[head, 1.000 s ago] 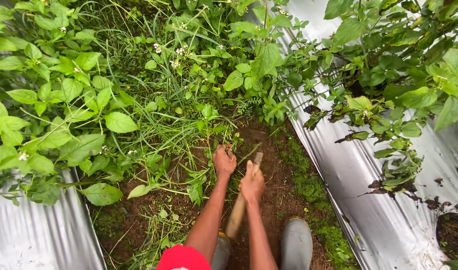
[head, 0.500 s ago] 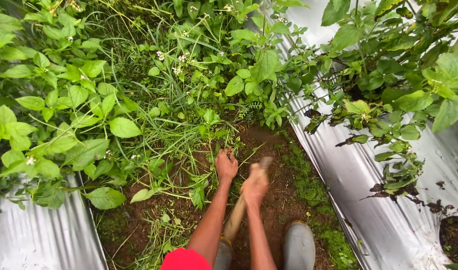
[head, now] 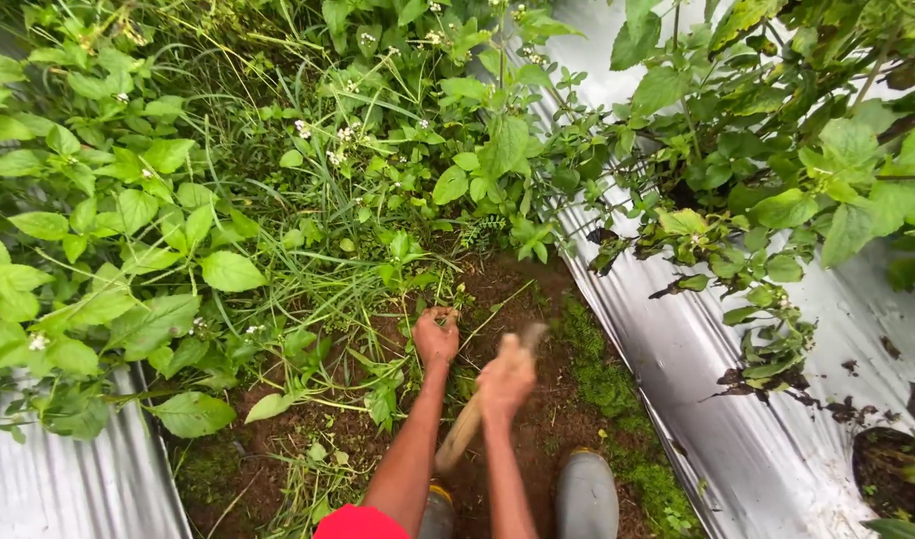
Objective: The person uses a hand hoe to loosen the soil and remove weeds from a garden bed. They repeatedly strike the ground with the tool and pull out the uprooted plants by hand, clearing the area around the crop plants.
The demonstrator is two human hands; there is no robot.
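The right hand [head: 505,379] is closed around a wooden tool handle [head: 464,429]; its long axis runs from near the boots up toward the weeds; the left hand [head: 437,335], just left of the handle, grips a grass clump [head: 440,299] nearer the soil.

We see our left hand [head: 437,334] closed on a tuft of grass [head: 373,284] on the bare soil [head: 517,299], our blurred right hand [head: 505,377] gripping a wooden tool handle [head: 464,427], grey boots [head: 585,494] below, silver plastic sheeting [head: 697,369] flanking the furrow.
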